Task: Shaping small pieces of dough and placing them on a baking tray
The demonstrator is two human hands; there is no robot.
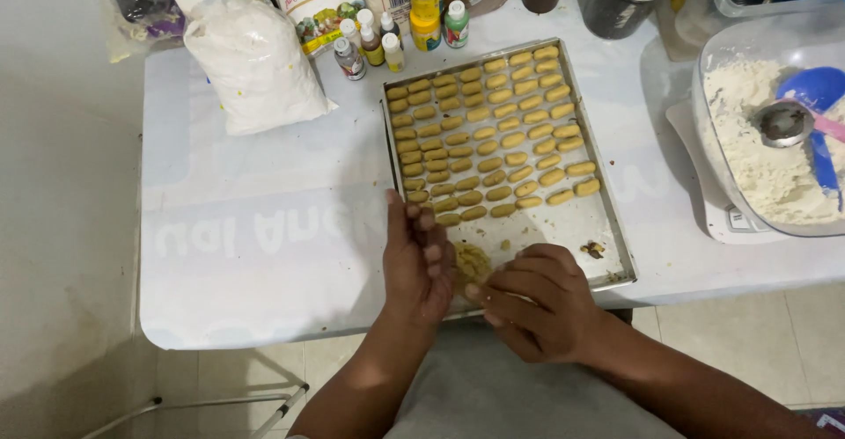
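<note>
At the lower centre of the frame the left hand [418,259] stands edge-on with its fingers extended and loose, palm turned toward the right hand [532,298], whose fingers curl inward with the tips pinched at a lump of yellowish dough [473,263] lying between the two hands. The dough sits on the near, bare end of a metal baking tray [607,245], probably so that pieces can be pulled off right where they get set down. Whether the left hand actually grips anything is unclear; it looks released, with the palm acting as a surface to shape against.

Most of the tray, from its far end at the upper centre down to just above the hands, carries tidy rows of small oblong dough pieces [493,127], laid close but mostly apart so they do not stick together. A few crumbs and a dark scrap [592,248] lie on the bare metal near the tray's lower right corner.

The white worktop [255,228] also holds a plastic bag of white powder [255,61] at the upper left and small colouring bottles [370,43] just beyond the tray. At the right edge, a clear tub of flour [766,166] with a metal measuring spoon [782,122] and blue scoop [819,96] is cut off by the frame. Jars along the top edge are also cropped. The fingertips of the right hand hide exactly how much dough they hold.
</note>
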